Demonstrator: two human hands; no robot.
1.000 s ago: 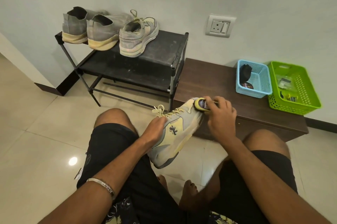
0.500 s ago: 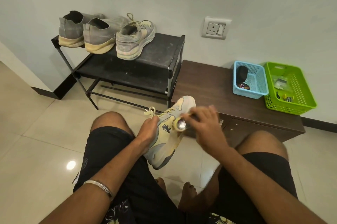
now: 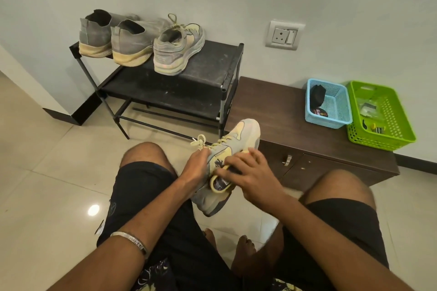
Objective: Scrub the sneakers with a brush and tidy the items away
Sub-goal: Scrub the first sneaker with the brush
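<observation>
My left hand [image 3: 197, 167] grips the sneaker [image 3: 227, 167] at its laced collar, toe tilted up over the front edge of the brown cabinet [image 3: 272, 111]. My right hand [image 3: 250, 176] curls round the brush [image 3: 221, 183], pressed on the shoe's side. 3 other shoes [image 3: 142, 42] fill the rack's [image 3: 208, 66] left end. Beside the blue basket [image 3: 328, 103], the green basket [image 3: 380, 115] overhangs the cabinet's edge. Open floor [image 3: 47, 172] lies left of my knee.
</observation>
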